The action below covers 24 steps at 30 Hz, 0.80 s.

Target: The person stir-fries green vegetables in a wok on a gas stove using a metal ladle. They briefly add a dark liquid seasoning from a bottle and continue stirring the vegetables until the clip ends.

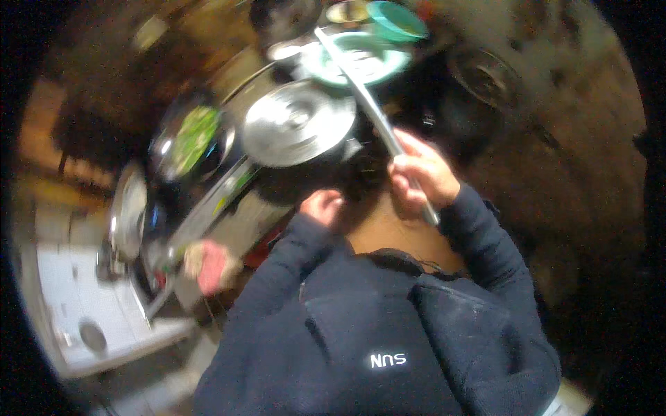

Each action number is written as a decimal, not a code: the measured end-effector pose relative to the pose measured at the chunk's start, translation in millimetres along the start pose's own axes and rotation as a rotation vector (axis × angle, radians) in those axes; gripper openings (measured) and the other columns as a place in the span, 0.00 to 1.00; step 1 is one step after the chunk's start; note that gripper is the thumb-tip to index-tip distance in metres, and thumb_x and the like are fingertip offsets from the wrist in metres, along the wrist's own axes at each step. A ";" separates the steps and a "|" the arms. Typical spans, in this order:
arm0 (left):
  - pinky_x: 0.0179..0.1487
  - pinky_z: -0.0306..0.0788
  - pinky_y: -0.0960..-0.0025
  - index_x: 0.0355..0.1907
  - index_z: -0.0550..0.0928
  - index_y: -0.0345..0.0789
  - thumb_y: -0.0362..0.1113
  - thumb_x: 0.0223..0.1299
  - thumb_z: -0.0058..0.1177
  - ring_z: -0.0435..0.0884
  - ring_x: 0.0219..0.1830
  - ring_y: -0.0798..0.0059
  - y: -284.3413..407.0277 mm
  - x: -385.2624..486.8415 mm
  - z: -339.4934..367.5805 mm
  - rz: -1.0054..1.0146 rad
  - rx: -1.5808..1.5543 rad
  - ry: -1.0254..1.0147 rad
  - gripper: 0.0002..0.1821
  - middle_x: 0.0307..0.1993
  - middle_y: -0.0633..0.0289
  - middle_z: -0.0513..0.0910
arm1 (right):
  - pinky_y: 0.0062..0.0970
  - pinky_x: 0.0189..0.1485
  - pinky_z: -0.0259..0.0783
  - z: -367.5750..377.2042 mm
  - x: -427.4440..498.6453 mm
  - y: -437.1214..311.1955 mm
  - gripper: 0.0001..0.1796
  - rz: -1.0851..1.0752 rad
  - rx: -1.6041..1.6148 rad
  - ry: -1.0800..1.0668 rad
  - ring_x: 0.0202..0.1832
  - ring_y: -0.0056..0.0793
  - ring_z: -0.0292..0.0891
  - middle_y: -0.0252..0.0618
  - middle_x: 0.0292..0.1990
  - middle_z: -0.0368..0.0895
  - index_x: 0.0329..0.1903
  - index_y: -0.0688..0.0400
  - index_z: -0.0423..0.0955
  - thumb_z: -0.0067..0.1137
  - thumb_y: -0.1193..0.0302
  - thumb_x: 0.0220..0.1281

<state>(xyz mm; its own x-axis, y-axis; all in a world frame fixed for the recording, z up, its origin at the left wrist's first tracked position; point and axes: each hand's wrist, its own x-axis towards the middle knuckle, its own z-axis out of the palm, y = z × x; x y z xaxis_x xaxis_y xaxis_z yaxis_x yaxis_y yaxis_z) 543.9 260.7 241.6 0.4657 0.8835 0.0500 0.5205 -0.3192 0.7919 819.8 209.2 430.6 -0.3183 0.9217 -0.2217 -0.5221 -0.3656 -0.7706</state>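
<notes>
My right hand [424, 174] grips the lower part of a long metal tube or rod [374, 112], which slants up and to the left. The rod's far end passes over a mint-green basin [398, 65]. Below and left of it my left hand [321, 206] hangs in front of my body with curled fingers; nothing shows in it, though blur hides its inner side. Between the hands and the basin lies a round, shiny metal lid [283, 130], which looks to rest on a dark pot.
Left of the lid is a bowl with green food [195, 140]. Further left stands a tilted round pan or lid [130, 213]. A pink cloth or sponge [212, 265] lies nearer. A green bowl [398, 23] sits beyond the basin. A white slab [93, 307] is at lower left.
</notes>
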 end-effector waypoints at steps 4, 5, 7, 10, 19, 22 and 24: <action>0.45 0.78 0.67 0.41 0.85 0.33 0.41 0.65 0.56 0.85 0.37 0.71 59.6 91.0 45.3 0.016 -0.041 -0.162 0.13 0.36 0.56 0.87 | 0.20 0.11 0.62 -35.5 -96.8 -10.5 0.39 -0.074 0.162 0.118 0.11 0.23 0.62 0.38 0.20 0.70 0.76 0.50 0.49 0.53 0.72 0.64; 0.40 0.77 0.69 0.39 0.84 0.33 0.41 0.67 0.55 0.82 0.33 0.74 70.1 115.8 62.2 0.099 -0.099 -0.118 0.12 0.32 0.60 0.85 | 0.20 0.10 0.61 -38.7 -114.8 -10.7 0.39 -0.099 0.169 0.184 0.10 0.23 0.62 0.38 0.19 0.69 0.76 0.51 0.49 0.53 0.71 0.64; 0.37 0.75 0.71 0.38 0.81 0.32 0.41 0.68 0.54 0.80 0.30 0.76 70.2 181.6 104.3 0.100 -0.311 -0.134 0.13 0.29 0.62 0.84 | 0.20 0.10 0.61 -43.3 -145.7 -13.5 0.39 -0.131 0.177 0.334 0.10 0.22 0.61 0.37 0.19 0.68 0.75 0.51 0.50 0.54 0.71 0.63; 0.32 0.77 0.66 0.39 0.79 0.32 0.41 0.66 0.55 0.80 0.27 0.71 118.8 288.4 145.2 -0.058 -0.712 -0.222 0.12 0.29 0.60 0.82 | 0.21 0.12 0.61 -57.7 -167.5 -12.6 0.40 -0.217 0.196 0.495 0.11 0.21 0.62 0.35 0.18 0.67 0.75 0.53 0.50 0.55 0.70 0.61; 0.30 0.78 0.59 0.41 0.77 0.31 0.41 0.62 0.61 0.80 0.27 0.58 180.8 637.9 189.0 -0.351 -0.840 0.034 0.16 0.31 0.53 0.81 | 0.24 0.12 0.66 -98.3 -160.7 -41.8 0.36 -0.142 0.264 0.764 0.10 0.24 0.65 0.38 0.19 0.67 0.73 0.53 0.51 0.55 0.71 0.65; 0.44 0.79 0.57 0.54 0.76 0.21 0.49 0.54 0.68 0.84 0.39 0.59 188.1 713.6 183.8 -0.166 -0.460 0.086 0.35 0.44 0.47 0.84 | 0.24 0.13 0.64 -111.6 -145.5 -55.0 0.38 -0.076 0.314 0.820 0.10 0.24 0.63 0.39 0.19 0.67 0.75 0.52 0.49 0.53 0.72 0.65; 0.50 0.78 0.58 0.56 0.76 0.26 0.54 0.50 0.69 0.84 0.44 0.58 245.2 711.0 187.3 -0.286 -0.309 0.122 0.39 0.47 0.48 0.85 | 0.24 0.14 0.64 -114.9 -135.9 -58.2 0.39 -0.060 0.380 0.878 0.11 0.24 0.63 0.38 0.19 0.67 0.77 0.51 0.47 0.51 0.72 0.65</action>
<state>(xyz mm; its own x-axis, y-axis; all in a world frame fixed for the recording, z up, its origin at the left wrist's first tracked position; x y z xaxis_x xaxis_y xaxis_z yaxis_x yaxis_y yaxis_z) 1136.8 746.4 357.4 0.2369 0.9613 -0.1407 0.3693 0.0448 0.9282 984.4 120.1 436.9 0.3435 0.6517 -0.6763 -0.7893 -0.1900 -0.5839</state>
